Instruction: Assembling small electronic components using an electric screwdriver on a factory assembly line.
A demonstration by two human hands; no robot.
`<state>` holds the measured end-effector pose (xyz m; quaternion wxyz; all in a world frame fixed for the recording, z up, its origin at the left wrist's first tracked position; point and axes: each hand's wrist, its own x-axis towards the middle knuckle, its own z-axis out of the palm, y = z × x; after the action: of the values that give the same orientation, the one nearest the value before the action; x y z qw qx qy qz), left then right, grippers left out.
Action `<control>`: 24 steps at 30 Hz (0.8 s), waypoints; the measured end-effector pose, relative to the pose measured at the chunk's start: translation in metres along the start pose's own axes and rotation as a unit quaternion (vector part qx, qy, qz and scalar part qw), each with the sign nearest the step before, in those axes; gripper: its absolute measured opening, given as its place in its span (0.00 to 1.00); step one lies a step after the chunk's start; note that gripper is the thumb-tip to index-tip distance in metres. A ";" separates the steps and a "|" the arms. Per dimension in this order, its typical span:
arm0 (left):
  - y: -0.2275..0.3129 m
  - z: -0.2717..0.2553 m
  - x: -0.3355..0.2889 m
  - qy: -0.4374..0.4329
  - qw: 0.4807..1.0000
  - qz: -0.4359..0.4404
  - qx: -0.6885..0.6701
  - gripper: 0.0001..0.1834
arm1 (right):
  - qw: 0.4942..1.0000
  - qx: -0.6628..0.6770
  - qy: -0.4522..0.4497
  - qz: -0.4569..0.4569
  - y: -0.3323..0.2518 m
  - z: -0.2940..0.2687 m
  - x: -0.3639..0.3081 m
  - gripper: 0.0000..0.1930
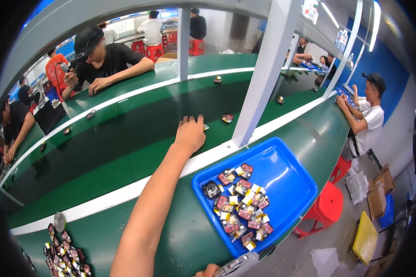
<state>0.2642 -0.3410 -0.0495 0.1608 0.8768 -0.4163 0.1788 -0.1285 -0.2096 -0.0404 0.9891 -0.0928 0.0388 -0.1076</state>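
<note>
My left hand [191, 135] reaches over the dark green conveyor belt [138, 134], palm down, fingers bent. A small pale piece [206, 127] shows at its right side, mostly covered by the hand; it appears held under the fingers. At the lower edge only a few curled fingers of my right hand [209, 270] show, against a silver-grey metal object [240, 265] that I cannot identify. A blue tray [289, 177] lies on the near bench, with several small electronic modules [245, 212] heaped in its left part and one black round-faced casing [211, 189].
A pile of similar modules [67, 256] lies at lower left beside a round tin [59, 221]. Single modules [227, 118] dot the belt. A white post [266, 74] rises behind the tray. Co-workers sit across and at right; a red stool [326, 203] stands beside the bench.
</note>
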 end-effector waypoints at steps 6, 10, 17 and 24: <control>-0.009 -0.001 -0.013 -0.031 0.987 0.067 0.144 0.22 | 1.000 -0.010 -0.006 0.004 0.001 0.001 -0.001 0.06; -0.021 -0.054 -0.062 -0.037 0.996 0.073 0.032 0.29 | 1.000 -0.003 0.011 0.014 -0.002 0.004 -0.004 0.08; -0.006 -0.196 -0.242 -0.066 0.994 0.081 -0.031 0.25 | 0.997 -0.065 -0.028 -0.027 -0.008 -0.010 0.003 0.08; 0.051 -0.271 -0.430 -0.109 0.985 -0.091 -0.095 0.31 | 0.996 -0.059 -0.059 -0.002 -0.008 -0.010 0.004 0.07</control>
<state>-0.0782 0.0345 0.0039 0.2123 0.9062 -0.3647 0.0268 -0.1268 -0.2198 -0.0491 0.9822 -0.1577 -0.0137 -0.1012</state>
